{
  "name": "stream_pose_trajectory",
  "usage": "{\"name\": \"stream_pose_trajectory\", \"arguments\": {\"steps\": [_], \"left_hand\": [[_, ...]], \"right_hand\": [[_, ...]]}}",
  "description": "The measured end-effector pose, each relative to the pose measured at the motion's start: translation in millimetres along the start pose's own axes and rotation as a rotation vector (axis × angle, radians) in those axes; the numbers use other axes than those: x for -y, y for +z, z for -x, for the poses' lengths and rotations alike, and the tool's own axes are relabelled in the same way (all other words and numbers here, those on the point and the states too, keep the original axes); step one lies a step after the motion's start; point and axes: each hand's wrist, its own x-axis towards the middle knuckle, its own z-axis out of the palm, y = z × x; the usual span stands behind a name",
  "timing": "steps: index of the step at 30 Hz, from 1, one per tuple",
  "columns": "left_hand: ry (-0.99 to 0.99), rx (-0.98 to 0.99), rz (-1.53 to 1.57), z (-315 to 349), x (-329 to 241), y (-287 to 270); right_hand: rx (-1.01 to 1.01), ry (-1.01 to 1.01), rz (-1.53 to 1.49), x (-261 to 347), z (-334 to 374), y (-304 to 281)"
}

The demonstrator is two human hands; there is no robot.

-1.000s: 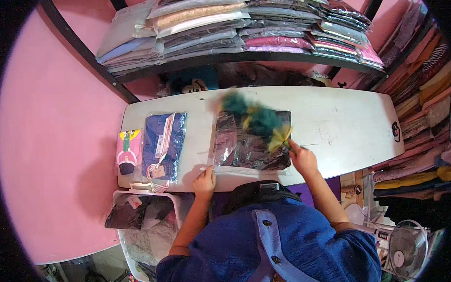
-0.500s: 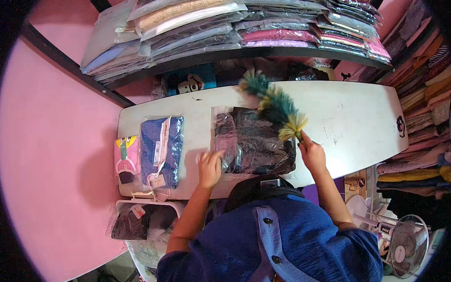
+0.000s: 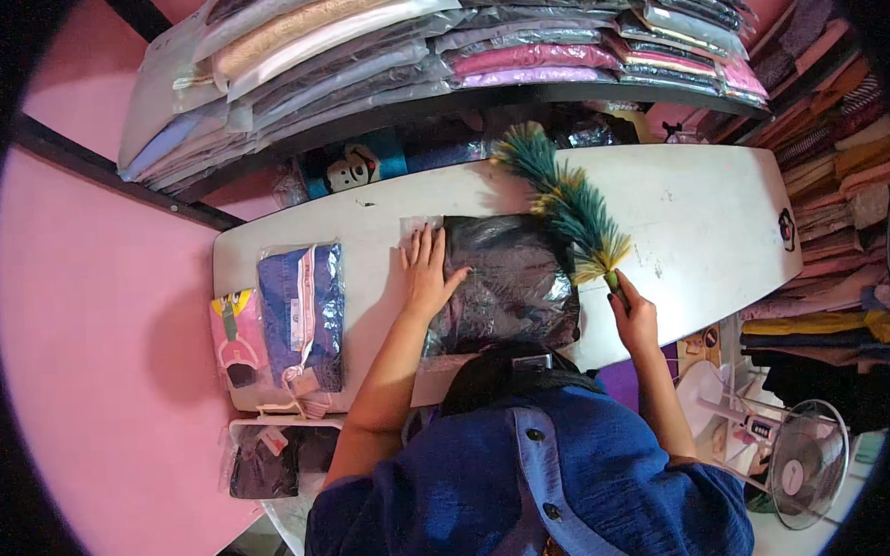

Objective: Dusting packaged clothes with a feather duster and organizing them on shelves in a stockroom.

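A dark folded garment in a clear plastic bag [image 3: 509,287] lies on the white table [image 3: 698,230] right in front of me. Flat on the bag's left edge rests my left hand [image 3: 428,274], fingers spread. My right hand [image 3: 636,315] is wrapped round the green handle of a duster with teal and yellow tufts [image 3: 567,197]. The duster slants up and left from that hand, along the bag's upper right side. Its lower tufts are beside the bag's right edge; whether they touch it I cannot tell.
Bagged blue denim [image 3: 302,307] and a pink bagged item [image 3: 237,334] lie at the table's left end. A shelf [image 3: 459,104] stacked with bagged clothes spans the back. Folded clothes [image 3: 826,255] are piled at right, above a fan [image 3: 809,464]. A white basket [image 3: 237,432] stands lower left.
My left hand has moved up and flattened onto the bag's left edge. The duster has shifted right and slightly down with my right hand, and looks less blurred. The view has shifted slightly.
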Motion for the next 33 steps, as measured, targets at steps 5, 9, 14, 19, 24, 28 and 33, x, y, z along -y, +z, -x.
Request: {"name": "stream_pose_trajectory", "arguments": {"steps": [5,9,14,19,24,28,33], "left_hand": [[-0.01,-0.234,0.166,58.5,-1.6,1.8],[-0.069,-0.215,0.086,133.0,-8.5,3.1],[-0.102,-0.263,0.021,177.0,-36.0,-11.7],[-0.145,-0.285,-0.038,207.7,-40.0,-0.4],[-0.145,-0.407,-0.076,210.1,-62.7,-2.4],[-0.239,-0.585,0.017,184.1,-90.3,-0.9],[-0.298,-0.44,-0.13,188.3,-85.4,18.0]], "right_hand": [[0.214,-0.277,-0.128,13.0,-0.1,6.1],[0.421,-0.505,0.042,29.9,-6.8,13.5],[0.261,-0.365,0.165,27.0,-7.9,44.0],[0.516,-0.716,0.22,25.3,7.8,27.1],[0.61,-0.714,0.255,-15.6,17.8,9.8],[0.492,-0.712,0.087,-63.2,23.8,-0.4],[0.357,-0.474,0.121,-106.6,26.6,-30.8]]}}
